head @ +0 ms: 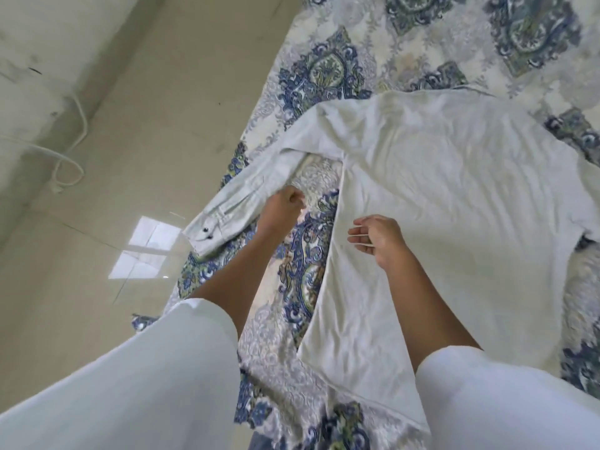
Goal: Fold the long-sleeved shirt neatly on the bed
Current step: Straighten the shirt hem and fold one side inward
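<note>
A white long-sleeved shirt [438, 196] lies spread flat on the bed [341, 69], its collar end away from me. Its left sleeve [246, 196] runs down and left towards the bed's edge, ending in a cuff with dark buttons [207, 233]. My left hand [282, 207] sits at the sleeve's inner edge with fingers curled, apparently gripping the fabric. My right hand [376, 238] is over the shirt body near its left side edge, fingers loosely bent and holding nothing. The right sleeve runs out of view at the right.
The bed wears a quilted spread with a blue and green paisley pattern. Its left edge drops to a pale tiled floor [97, 287]. A white cable [69, 164] lies on the floor by the wall.
</note>
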The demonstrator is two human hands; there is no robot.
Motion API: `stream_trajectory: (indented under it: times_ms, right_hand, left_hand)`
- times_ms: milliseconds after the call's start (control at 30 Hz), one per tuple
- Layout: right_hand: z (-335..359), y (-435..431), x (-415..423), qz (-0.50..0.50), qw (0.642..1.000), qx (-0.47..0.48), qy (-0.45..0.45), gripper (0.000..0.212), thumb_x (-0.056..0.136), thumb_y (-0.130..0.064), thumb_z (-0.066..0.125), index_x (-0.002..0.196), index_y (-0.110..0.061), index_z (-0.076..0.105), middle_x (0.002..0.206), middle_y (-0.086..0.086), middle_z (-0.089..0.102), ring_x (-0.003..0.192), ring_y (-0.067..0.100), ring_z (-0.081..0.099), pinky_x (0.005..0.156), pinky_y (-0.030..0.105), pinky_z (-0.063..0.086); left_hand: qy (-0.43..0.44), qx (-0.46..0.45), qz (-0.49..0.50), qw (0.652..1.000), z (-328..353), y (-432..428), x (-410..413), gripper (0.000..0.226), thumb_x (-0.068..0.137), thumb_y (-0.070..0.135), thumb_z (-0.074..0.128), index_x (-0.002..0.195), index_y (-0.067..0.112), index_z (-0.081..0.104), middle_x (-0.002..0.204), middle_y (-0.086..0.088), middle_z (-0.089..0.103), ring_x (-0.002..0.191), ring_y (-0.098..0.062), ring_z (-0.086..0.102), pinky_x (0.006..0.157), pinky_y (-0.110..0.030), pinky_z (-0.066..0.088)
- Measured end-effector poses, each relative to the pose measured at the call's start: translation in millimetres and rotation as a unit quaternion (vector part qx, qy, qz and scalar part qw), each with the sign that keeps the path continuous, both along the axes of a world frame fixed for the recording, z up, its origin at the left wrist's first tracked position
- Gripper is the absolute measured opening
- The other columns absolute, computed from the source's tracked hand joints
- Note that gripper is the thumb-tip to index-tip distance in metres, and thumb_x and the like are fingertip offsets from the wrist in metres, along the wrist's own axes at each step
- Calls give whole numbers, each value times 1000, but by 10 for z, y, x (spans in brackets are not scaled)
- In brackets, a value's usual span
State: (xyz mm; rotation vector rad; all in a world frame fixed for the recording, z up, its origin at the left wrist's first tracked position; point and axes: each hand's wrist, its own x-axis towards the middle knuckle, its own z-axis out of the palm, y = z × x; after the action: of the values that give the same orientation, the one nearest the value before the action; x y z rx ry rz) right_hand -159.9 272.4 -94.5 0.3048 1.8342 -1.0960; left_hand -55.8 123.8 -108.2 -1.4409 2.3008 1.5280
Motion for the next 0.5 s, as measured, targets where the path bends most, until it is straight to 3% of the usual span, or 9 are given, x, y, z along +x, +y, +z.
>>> stream_trajectory:
  times_ms: [133, 267, 367, 500]
  right_hand:
    - [-56, -438, -269, 21, 1000, -17, 14, 17, 93, -8, 40, 88, -11, 55, 75, 8, 60, 61, 18, 58, 58, 25, 44]
    - [-147, -786, -393, 54, 998, -33, 14, 20, 93, -8, 42, 80, -15, 55, 73, 5, 60, 56, 14, 58, 58, 24, 44]
    - [-224, -957, -398, 59, 997, -40, 7, 21, 92, -5, 42, 81, -14, 57, 72, 6, 61, 54, 14, 58, 55, 23, 44]
    - [-303, -1108, -326, 64, 997, -50, 2, 18, 93, -3, 41, 88, -10, 57, 73, 8, 61, 58, 17, 56, 54, 23, 41]
  left_hand:
    - [-58, -97, 22, 993, -141, -509, -112, 25, 86, 12, 49, 107, 13, 62, 113, -6, 65, 102, -26, 60, 83, -32, 46]
    - [-201, -147, 21, 968, -378, -885, 89, 37, 88, 14, 52, 124, 9, 51, 133, -12, 47, 123, -30, 44, 97, -40, 40]
    - [-299, -187, 45, 935, -522, -1019, 320, 42, 88, 18, 55, 126, 6, 44, 132, -16, 38, 124, -35, 35, 98, -46, 34]
    - [-353, -163, -5, 921, -600, -1161, 543, 32, 84, 7, 44, 115, 5, 53, 121, -16, 52, 120, -33, 38, 95, -42, 30]
